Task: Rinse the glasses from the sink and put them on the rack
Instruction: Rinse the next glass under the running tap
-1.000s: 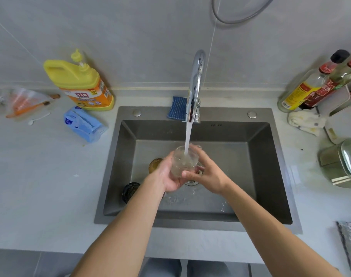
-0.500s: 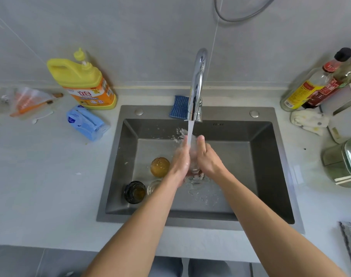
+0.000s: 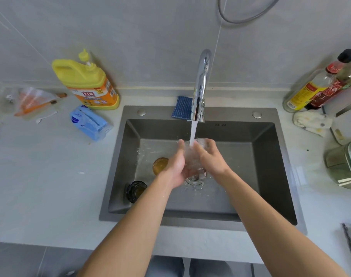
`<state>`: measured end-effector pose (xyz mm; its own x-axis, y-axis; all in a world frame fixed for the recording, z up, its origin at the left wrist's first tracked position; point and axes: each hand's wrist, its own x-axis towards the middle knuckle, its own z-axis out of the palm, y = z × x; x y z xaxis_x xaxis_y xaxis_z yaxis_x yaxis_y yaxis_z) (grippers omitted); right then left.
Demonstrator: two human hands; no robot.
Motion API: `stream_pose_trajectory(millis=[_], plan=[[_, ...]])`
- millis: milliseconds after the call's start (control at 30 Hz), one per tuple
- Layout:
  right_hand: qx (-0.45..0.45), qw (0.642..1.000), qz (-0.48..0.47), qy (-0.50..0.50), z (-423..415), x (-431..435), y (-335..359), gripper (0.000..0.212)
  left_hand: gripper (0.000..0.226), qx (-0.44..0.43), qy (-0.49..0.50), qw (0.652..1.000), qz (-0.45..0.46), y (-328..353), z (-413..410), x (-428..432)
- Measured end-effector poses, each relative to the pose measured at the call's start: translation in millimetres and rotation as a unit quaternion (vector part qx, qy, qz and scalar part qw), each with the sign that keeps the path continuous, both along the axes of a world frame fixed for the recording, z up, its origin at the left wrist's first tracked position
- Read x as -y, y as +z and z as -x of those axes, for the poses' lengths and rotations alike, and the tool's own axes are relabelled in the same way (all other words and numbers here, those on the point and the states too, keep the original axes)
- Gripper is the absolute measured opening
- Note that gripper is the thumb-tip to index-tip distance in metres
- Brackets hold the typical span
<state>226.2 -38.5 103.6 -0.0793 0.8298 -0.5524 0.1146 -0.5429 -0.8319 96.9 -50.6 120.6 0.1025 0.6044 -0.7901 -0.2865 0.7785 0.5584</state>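
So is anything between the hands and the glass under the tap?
Nothing visible: the left hand and right hand both hold the clear glass under the running water. No rack is in view.

Finishes at the sink
sink (image 3: 270, 156) matt grey metal; faucet (image 3: 200, 86) at 12 o'clock glossy chrome; clear glass (image 3: 203, 142) smooth; detergent bottle (image 3: 84, 80) at 10 o'clock glossy plastic; blue pad (image 3: 181, 107) woven cloth; counter (image 3: 40, 186) smooth, matt.

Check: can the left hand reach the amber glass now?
Probably, path-wise: the amber glass stands right beside the left hand, nothing between. But that hand grips the clear glass under the tap, so not until freed.
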Motion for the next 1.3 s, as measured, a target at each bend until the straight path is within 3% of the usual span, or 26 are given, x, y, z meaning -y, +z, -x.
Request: stream_pose_trajectory(millis=[100, 200, 333, 433, 567, 633, 667, 700, 767, 800, 833, 867, 933, 1000, 1033, 1100, 1167, 1233, 1300], plan=[[-0.018, 0.997, 0.008, -0.068, 4, -4, -1, 0.053, 0.047, 0.024, -0.01, 0.999, -0.028, -6, 12, 7], [-0.046, 0.991, 0.037, -0.118, 10, -5, 1, 0.074, 0.038, 0.082, 0.054, 0.995, -0.031, -14, 21, 15], [-0.093, 0.988, 0.033, -0.123, 20, 5, 2, 0.077, 0.068, 0.181, 0.206, 0.962, 0.004, -26, 23, 20], [-0.068, 0.987, 0.035, -0.14, 26, 11, -2, 0.087, 0.074, 0.169, 0.277, 0.946, -0.012, -28, 21, 16], [0.007, 1.0, -0.003, 0.011, 22, 15, 1, 0.048, 0.059, 0.117, 0.19, 0.974, -0.043, -22, 13, 8], [0.062, 0.989, -0.035, 0.132, 18, 17, 0, 0.042, 0.077, 0.079, 0.163, 0.983, -0.026, -20, 12, 4], [0.099, 0.977, -0.041, 0.185, 15, 16, 1, 0.047, 0.075, 0.07, 0.151, 0.986, -0.015, -19, 11, 2], [0.15, 0.955, -0.047, 0.249, 9, 15, 0, 0.061, 0.064, 0.062, 0.135, 0.989, -0.006, -16, 12, 1], [0.297, 0.879, -0.076, 0.366, -5, 12, -1, 0.082, 0.054, 0.057, 0.099, 0.993, 0.008, -17, 12, -2], [0.345, 0.847, -0.091, 0.394, -8, 12, 1, 0.08, 0.057, 0.048, 0.082, 0.995, 0.008, -19, 11, -4], [0.355, 0.843, -0.089, 0.395, -8, 14, 3, 0.07, 0.058, 0.031, 0.071, 0.997, 0.005, -20, 10, -5], [0.315, 0.867, -0.069, 0.381, -5, 17, 7, 0.058, 0.057, 0.016, 0.068, 0.998, 0.005, -20, 9, -6], [0.142, 0.936, 0.03, 0.32, 4, 20, 6, 0.028, 0.057, -0.008, 0.071, 0.997, 0.021, -22, 8, -10], [0.06, 0.953, 0.083, 0.285, 3, 17, 2, 0.017, 0.065, -0.005, 0.065, 0.997, 0.04, -20, 10, -10], [0.089, 0.947, 0.064, 0.302, -1, 13, 1, 0.024, 0.067, 0.005, 0.062, 0.997, 0.042, -18, 12, -10], [0.24, 0.895, -0.021, 0.377, -10, 11, 2, 0.039, 0.067, 0.011, 0.038, 0.998, 0.04, -19, 17, -12], [0.308, 0.867, -0.096, 0.38, -11, 12, 2, 0.036, 0.071, 0.02, 0.033, 0.998, 0.041, -18, 21, -13], [0.236, 0.915, -0.137, 0.299, 1, 12, 10, 0.032, 0.08, 0.052, 0.075, 0.995, 0.047, -16, 21, -11], [0.085, 0.972, -0.091, 0.199, 16, 12, 15, 0.04, 0.09, 0.101, 0.111, 0.986, 0.067, -18, 19, -7]])
